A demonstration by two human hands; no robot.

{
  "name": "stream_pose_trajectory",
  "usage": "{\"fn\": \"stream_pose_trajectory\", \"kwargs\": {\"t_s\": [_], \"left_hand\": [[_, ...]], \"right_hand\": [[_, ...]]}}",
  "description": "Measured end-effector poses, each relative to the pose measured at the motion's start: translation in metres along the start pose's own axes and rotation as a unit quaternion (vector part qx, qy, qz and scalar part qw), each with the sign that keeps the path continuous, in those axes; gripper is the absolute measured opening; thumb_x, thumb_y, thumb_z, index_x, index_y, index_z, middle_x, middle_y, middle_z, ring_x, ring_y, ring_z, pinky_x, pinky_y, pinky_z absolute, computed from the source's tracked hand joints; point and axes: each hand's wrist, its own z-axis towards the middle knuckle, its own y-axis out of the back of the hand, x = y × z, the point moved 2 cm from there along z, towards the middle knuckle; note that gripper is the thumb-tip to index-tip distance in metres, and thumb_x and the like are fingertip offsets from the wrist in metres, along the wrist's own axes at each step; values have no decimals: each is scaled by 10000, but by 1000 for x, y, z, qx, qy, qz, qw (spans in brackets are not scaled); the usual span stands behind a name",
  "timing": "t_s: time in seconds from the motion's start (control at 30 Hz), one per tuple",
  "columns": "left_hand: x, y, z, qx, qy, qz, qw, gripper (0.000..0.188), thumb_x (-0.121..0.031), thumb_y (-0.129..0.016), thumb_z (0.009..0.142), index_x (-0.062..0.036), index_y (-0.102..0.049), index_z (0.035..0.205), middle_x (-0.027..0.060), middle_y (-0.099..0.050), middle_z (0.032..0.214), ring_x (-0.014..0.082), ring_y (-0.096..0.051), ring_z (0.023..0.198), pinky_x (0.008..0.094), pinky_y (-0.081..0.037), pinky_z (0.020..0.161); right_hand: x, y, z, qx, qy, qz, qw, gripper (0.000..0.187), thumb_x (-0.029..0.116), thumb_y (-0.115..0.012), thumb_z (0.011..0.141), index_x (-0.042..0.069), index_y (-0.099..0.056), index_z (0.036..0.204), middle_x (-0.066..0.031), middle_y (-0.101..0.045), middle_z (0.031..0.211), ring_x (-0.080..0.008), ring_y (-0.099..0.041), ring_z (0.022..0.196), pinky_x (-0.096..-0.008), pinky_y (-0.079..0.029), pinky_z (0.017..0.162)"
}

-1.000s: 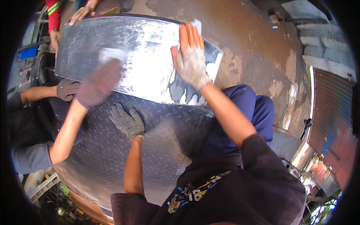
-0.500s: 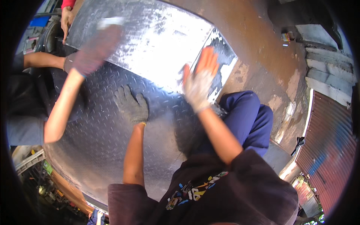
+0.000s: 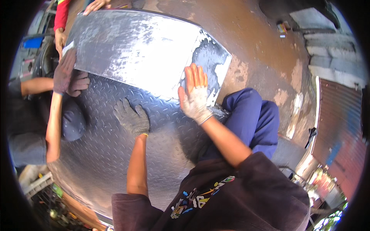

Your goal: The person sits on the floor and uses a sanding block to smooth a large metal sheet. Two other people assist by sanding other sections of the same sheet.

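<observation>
My left hand (image 3: 132,118), in a dark grey knit glove, lies flat with fingers spread on a dark steel tread plate (image 3: 111,111) with raised marks. My right hand (image 3: 195,93) wears a whitish glove with orange fingers. Its fingers are stretched out, resting on the near right part of a shiny metal panel (image 3: 135,42), beside a patch of dark coating (image 3: 208,54). I see nothing held in either hand. The panel lies across the far side of the tread plate, its surface scuffed and partly washed out by glare.
A co-worker at left has purplish-grey gloves (image 3: 65,71); one hand is at the panel's left end beside a small white piece (image 3: 68,47). Another person's bare hand (image 3: 96,5) touches the far edge. Brown floor (image 3: 254,46) lies beyond; a corrugated sheet (image 3: 339,127) stands at right.
The co-worker's gloved hand has swept left from over the panel to its left end. A bare hand now shows at the far edge. My right hand sits slightly nearer; my left stays put.
</observation>
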Motion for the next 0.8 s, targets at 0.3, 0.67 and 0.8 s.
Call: {"fn": "stream_pose_trajectory", "kwargs": {"t_s": [0.3, 0.67, 0.8], "left_hand": [[-4, 7, 5, 30, 2, 21, 999, 585, -271, -558, 929, 60, -497, 1407, 306, -464, 1466, 471, -373, 1414, 554, -212, 1230], [-5, -1, 6, 18, -9, 24, 1000, 573, -291, -545, 940, 56, -504, 1394, 303, -466, 1459, 472, -385, 1400, 557, -224, 1227], [-7, 14, 5, 26, 11, 20, 999, 576, -306, -542, 950, 57, -504, 1395, 300, -476, 1449, 468, -393, 1393, 555, -223, 1227]], "right_hand": [[-115, 0, 12, -121, -180, -37, 975, 574, 201, -501, 1013, -73, -362, 1498, -347, -400, 1505, -522, -351, 1419, -540, -273, 1196], [-146, 11, 47, -174, -213, -6, 961, 568, 249, -428, 1051, -117, -368, 1482, -364, -404, 1497, -525, -342, 1422, -519, -238, 1217], [-77, -6, -13, -119, -206, -36, 971, 581, 191, -466, 1024, -96, -326, 1509, -368, -386, 1502, -551, -324, 1420, -565, -216, 1207]]}}
